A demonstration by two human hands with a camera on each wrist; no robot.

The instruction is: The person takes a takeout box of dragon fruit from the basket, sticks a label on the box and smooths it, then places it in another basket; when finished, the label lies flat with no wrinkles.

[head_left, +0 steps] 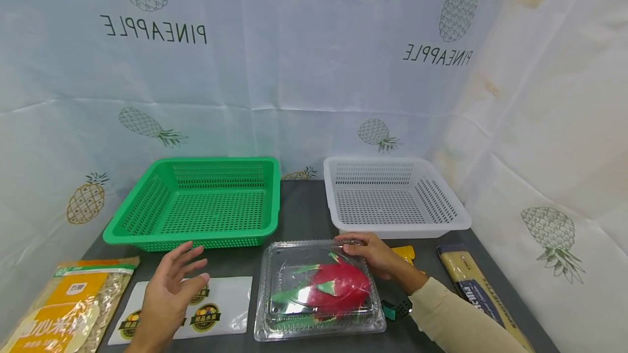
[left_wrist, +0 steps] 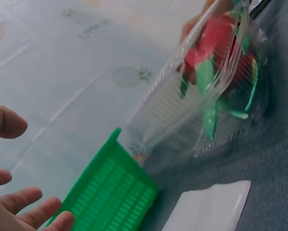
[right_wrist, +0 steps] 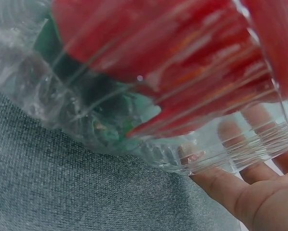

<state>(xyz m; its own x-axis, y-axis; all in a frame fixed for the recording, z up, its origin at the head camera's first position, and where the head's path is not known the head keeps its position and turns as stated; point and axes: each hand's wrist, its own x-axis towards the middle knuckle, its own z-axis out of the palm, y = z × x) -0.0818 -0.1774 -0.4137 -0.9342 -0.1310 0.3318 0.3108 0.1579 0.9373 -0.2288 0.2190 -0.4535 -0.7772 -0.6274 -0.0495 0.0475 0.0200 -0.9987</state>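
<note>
A clear plastic clamshell box (head_left: pixel 279 255) with its lid down stands on the dark table, a red dragon fruit (head_left: pixel 343 287) with green scales inside. My right hand (head_left: pixel 370 255) grips the box at its far right corner, the thumb over the lid edge. In the right wrist view the fingers (right_wrist: pixel 221 190) of that hand lie against the ribbed side wall. My left hand (head_left: pixel 169 293) is raised over a white sheet of round fruit stickers (head_left: pixel 230 293), fingers spread and holding nothing. The hand and forearm cover part of the sheet.
Behind stand a green basket (head_left: pixel 221 241) and a white basket (head_left: pixel 392 227). An orange-labelled bag (head_left: pixel 73 309) lies at left, a tan and navy package (head_left: pixel 481 287) at right. A yellow item (head_left: pixel 404 253) and a dark object with teal (head_left: pixel 394 309) lie near the right forearm.
</note>
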